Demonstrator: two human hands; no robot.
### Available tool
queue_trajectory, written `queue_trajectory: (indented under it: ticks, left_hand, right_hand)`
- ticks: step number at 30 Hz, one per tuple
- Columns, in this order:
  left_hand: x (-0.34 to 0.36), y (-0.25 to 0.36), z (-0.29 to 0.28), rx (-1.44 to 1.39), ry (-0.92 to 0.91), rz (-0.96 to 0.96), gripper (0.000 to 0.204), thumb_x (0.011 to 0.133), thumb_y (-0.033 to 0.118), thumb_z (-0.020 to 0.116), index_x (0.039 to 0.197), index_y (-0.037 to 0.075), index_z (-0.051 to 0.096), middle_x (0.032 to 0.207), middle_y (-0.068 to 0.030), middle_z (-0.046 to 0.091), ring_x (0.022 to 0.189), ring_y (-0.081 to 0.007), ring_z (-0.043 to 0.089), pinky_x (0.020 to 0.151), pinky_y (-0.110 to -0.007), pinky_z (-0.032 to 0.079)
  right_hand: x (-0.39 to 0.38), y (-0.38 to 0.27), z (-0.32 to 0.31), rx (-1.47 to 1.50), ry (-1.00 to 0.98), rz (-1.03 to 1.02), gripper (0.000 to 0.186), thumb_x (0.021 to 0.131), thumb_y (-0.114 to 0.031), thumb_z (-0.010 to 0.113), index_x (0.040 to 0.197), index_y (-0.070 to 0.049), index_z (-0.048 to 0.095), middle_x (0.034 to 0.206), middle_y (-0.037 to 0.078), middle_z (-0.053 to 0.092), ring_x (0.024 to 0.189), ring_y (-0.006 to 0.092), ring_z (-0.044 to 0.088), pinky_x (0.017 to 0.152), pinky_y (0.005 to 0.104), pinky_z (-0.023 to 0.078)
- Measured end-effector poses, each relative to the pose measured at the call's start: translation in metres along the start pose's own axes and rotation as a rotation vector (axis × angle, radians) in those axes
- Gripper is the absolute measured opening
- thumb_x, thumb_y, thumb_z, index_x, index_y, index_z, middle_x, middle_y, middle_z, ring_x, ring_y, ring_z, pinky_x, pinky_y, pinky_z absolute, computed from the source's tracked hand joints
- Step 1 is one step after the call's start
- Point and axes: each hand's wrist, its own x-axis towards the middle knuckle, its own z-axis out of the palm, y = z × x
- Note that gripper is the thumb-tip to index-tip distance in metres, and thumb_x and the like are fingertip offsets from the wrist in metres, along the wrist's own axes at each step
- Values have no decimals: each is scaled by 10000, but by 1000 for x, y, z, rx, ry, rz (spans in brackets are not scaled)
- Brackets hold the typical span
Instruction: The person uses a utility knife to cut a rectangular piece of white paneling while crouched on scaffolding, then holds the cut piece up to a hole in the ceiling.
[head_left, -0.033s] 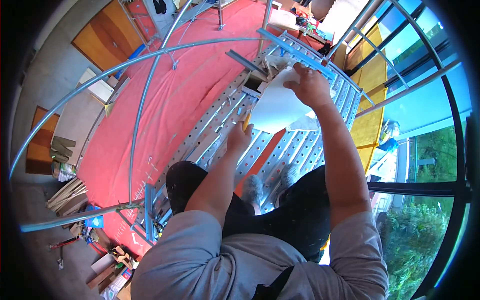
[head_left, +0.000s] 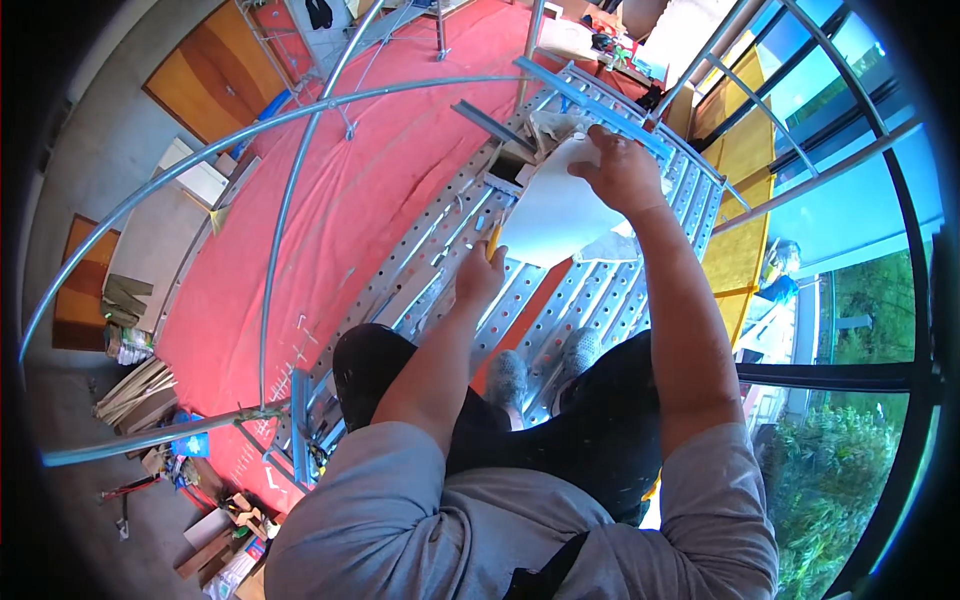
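A white sheet with a curved left edge is in front of me, over the metal platform. At its near left corner is my left hand, closed, with a slim yellow tool upright in the grip and the thumb by the sheet's edge. Whether the yellow tool is a pencil or a knife, I cannot tell. My right hand grips the sheet's far right edge, thumb on the face and index finger stretched along the rim. The other right fingertips are hidden. Crumpled clear plastic lies just beyond the sheet.
I sit above a perforated metal scaffold platform, both shoes on it. Curved metal rails pass on the left, above a red floor covering. A grey channel profile lies far left; windows stand on the right.
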Motion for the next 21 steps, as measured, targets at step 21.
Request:
queue_trajectory:
  ticks: [21]
  left_hand:
    - [19, -51, 21, 145, -133, -156, 393, 957, 298, 618, 1191, -16, 583, 1092, -254, 687, 1053, -432, 657, 898, -511, 526]
  right_hand:
    - [13, 1, -2, 17, -26, 62, 553, 814, -408, 763, 1295, -171, 630, 1112, 160, 722, 1023, 359, 694, 869, 462, 546]
